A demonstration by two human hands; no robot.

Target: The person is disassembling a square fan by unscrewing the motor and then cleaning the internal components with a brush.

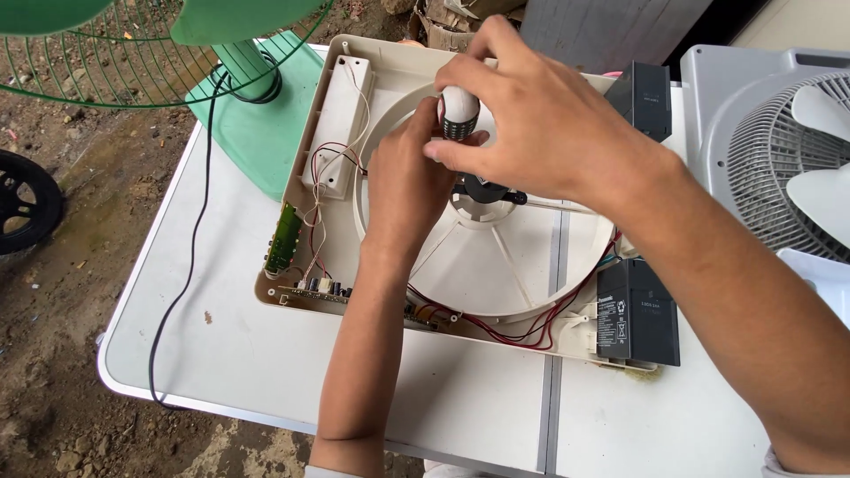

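An opened cream fan housing [336, 66] lies flat on the white table [266, 363], with its round duct, red and white wires and a green circuit board [285, 237] exposed. My right hand [531, 124] grips the white handle of a screwdriver [459, 111] held upright over the black motor hub [482, 189] at the centre. My left hand [407, 177] is closed around the tool's lower part just below the handle. The tool's shaft and tip are hidden by my hands.
Two black batteries [637, 312] [645, 96] sit at the housing's right side. A green pedestal fan [257, 106] stands at the table's far left, its black cord [181, 283] trailing over the edge. A white fan grille [788, 168] lies at right. Dirt ground is to the left.
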